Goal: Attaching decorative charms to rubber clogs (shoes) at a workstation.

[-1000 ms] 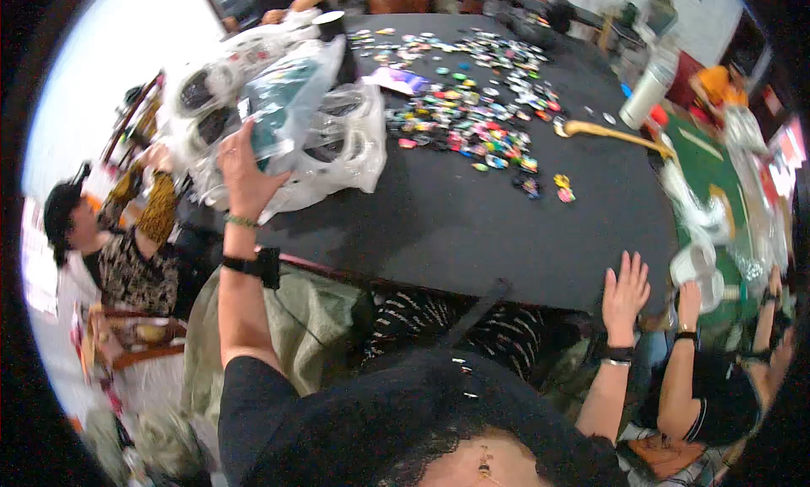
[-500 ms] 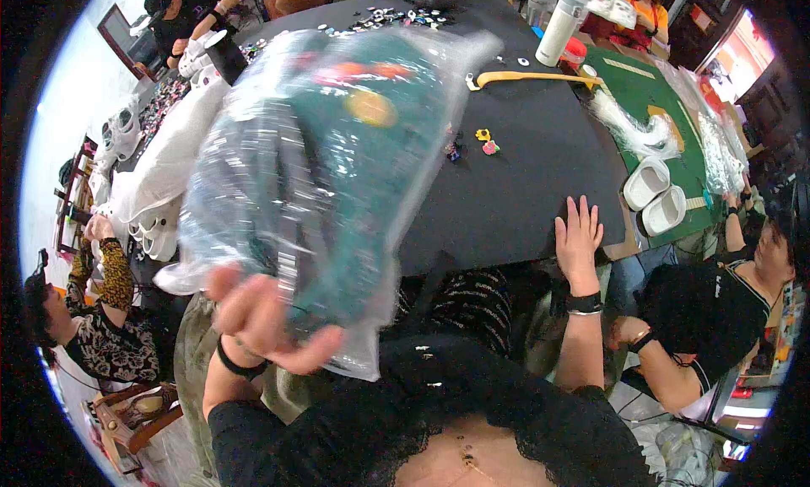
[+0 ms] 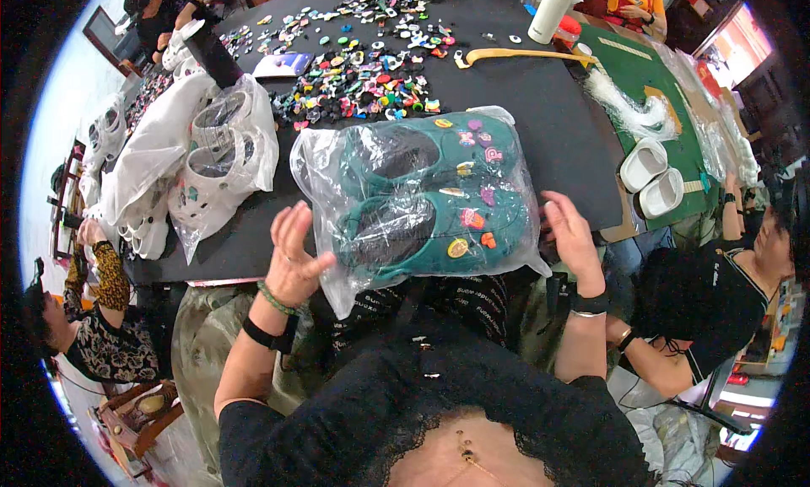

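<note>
Down came the bagged green clogs (image 3: 447,217); left hand (image 3: 293,266) wide, right hand (image 3: 574,241) loosely curved. Likely light, slippery: squeeze both sides.

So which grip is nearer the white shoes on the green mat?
Right. The right grip is by the right side of the bagged green clogs, left of the white shoes; the left grip is at the clogs' left side, farther away.

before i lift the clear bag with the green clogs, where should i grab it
Probably by its two ends: left hand from the left around the heels, right hand from the right around the toes. The green clogs lie flat, side by side, toes to the right, so the ends look firm through the clear bag. Its loose corners would likely just crumple.
</note>
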